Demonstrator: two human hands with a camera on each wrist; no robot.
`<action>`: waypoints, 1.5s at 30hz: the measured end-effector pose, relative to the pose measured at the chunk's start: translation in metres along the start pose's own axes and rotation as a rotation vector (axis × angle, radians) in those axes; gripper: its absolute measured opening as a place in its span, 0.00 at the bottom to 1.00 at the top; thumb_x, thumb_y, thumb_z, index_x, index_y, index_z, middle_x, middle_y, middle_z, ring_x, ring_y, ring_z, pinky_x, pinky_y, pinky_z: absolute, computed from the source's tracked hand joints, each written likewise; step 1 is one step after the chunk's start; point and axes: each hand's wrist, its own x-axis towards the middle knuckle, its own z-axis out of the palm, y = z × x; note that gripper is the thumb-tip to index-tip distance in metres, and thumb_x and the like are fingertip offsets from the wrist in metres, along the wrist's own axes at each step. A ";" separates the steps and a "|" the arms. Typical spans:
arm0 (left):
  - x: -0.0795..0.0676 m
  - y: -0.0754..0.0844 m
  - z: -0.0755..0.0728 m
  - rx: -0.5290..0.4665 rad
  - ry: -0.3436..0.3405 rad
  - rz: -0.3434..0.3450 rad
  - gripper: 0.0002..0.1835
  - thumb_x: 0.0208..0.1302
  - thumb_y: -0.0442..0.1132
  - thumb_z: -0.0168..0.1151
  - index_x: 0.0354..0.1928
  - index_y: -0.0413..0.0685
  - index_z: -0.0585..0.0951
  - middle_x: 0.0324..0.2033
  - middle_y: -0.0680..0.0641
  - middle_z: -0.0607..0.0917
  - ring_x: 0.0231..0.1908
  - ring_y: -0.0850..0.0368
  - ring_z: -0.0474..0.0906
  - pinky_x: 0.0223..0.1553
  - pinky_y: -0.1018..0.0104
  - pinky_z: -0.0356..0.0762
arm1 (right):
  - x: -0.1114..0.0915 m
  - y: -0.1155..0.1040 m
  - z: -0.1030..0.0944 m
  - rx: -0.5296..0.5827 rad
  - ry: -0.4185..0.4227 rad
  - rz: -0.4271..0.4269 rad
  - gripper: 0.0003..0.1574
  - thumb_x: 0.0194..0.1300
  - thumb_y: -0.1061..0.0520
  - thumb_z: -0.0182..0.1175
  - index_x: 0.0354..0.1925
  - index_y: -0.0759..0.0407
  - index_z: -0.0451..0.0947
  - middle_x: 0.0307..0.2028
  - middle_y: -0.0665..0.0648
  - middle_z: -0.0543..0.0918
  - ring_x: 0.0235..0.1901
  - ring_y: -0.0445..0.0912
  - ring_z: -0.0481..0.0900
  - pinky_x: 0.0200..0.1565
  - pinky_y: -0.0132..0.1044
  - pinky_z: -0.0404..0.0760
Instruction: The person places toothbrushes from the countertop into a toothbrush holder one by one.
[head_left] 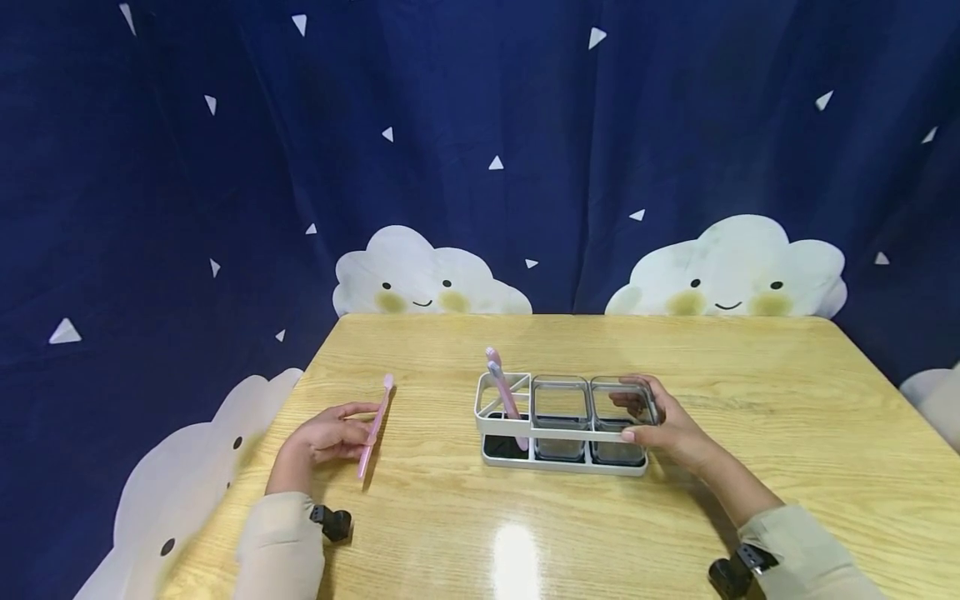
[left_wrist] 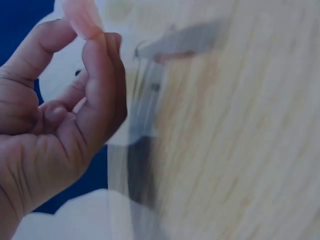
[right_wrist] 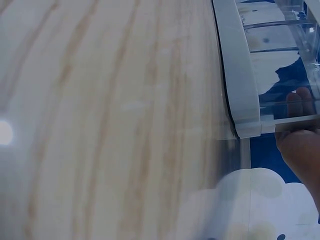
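Note:
My left hand (head_left: 333,433) pinches a pink toothbrush (head_left: 377,423) between thumb and fingers at the left of the table, its head pointing away from me. Part of that toothbrush (left_wrist: 82,17) shows at the fingertips in the left wrist view. A white toothbrush holder (head_left: 567,434) stands upright in the middle, with two clear cups in its right-hand sections. Pink toothbrushes (head_left: 508,396) lean in its left compartment. At the holder's right end, my right hand (head_left: 675,429) grips it, thumb in front and fingers behind the end cup. The right wrist view shows the holder's white edge (right_wrist: 242,75) beside the fingers.
The wooden table (head_left: 420,533) reaches back to a dark blue curtain (head_left: 450,83) with white triangles and smiling clouds. A small black device (head_left: 332,522) sits at my left wrist, and another black device (head_left: 738,569) at my right.

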 end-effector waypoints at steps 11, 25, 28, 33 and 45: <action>0.005 0.001 0.019 -0.041 0.032 0.029 0.36 0.54 0.20 0.58 0.66 0.33 0.57 0.40 0.37 0.81 0.32 0.54 0.79 0.33 0.65 0.79 | 0.001 -0.002 0.000 0.000 -0.009 0.010 0.45 0.52 0.68 0.62 0.65 0.64 0.52 0.58 0.74 0.64 0.58 0.55 0.65 0.57 0.31 0.64; 0.002 0.011 0.049 -0.034 0.122 0.099 0.38 0.53 0.20 0.59 0.66 0.34 0.58 0.27 0.45 0.83 0.28 0.56 0.79 0.32 0.65 0.79 | 0.000 -0.003 0.001 -0.018 0.005 -0.023 0.44 0.51 0.69 0.62 0.64 0.67 0.53 0.56 0.75 0.67 0.56 0.52 0.68 0.55 0.31 0.65; 0.001 0.014 0.055 -0.030 0.136 0.112 0.37 0.53 0.20 0.58 0.66 0.35 0.58 0.28 0.45 0.83 0.28 0.55 0.79 0.33 0.64 0.79 | -0.001 -0.003 0.001 -0.019 0.005 -0.027 0.45 0.51 0.70 0.61 0.64 0.68 0.53 0.56 0.76 0.66 0.56 0.52 0.69 0.55 0.31 0.65; 0.002 0.019 0.065 -0.036 0.128 0.122 0.37 0.52 0.21 0.59 0.66 0.36 0.59 0.28 0.44 0.83 0.27 0.55 0.79 0.32 0.65 0.78 | -0.002 -0.004 0.000 -0.017 0.002 -0.025 0.45 0.51 0.69 0.61 0.64 0.67 0.53 0.56 0.75 0.67 0.56 0.52 0.68 0.56 0.30 0.65; 0.006 0.028 0.081 -0.090 0.137 0.180 0.36 0.54 0.20 0.58 0.66 0.39 0.60 0.30 0.42 0.82 0.29 0.54 0.79 0.32 0.64 0.78 | 0.001 -0.004 0.000 -0.006 -0.023 -0.015 0.45 0.53 0.69 0.61 0.65 0.66 0.52 0.57 0.74 0.66 0.57 0.52 0.68 0.56 0.30 0.65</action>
